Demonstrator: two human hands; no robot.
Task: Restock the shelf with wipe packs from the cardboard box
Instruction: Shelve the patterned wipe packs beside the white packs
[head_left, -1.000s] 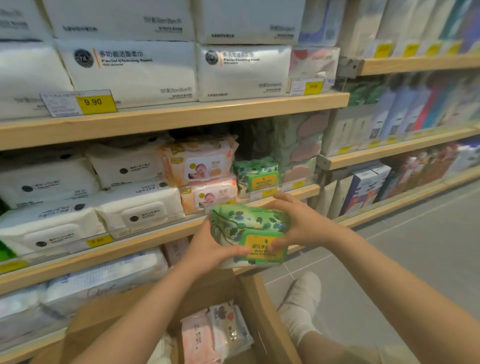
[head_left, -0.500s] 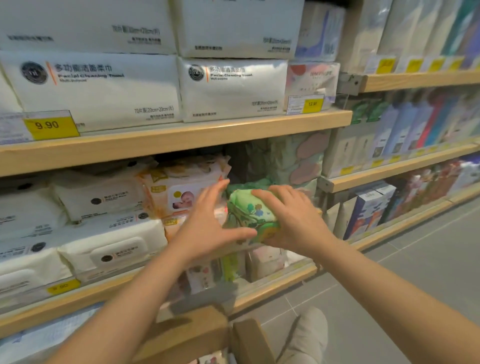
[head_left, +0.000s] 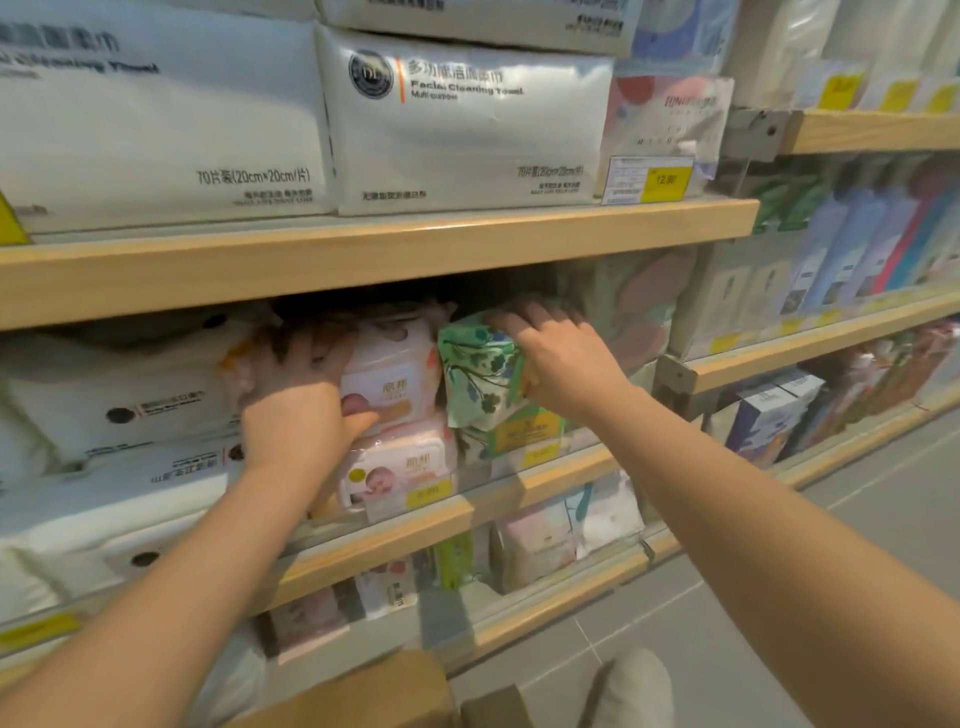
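Indoors | wooden shelf (head_left: 441, 519) (stocked) | grey floor (head_left: 857, 545) | cardboard box (head_left: 363, 691), probably

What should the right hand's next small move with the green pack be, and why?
Probably push it back and level. The right hand holds the green wipe pack tilted on top of another green pack, its front not yet seated, while the left hand rests on the pink pack beside it.

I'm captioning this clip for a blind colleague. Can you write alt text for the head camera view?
The right hand pushes a green wipe pack onto the middle shelf, atop another green pack. The left hand presses on the pink baby-wipe packs beside it.
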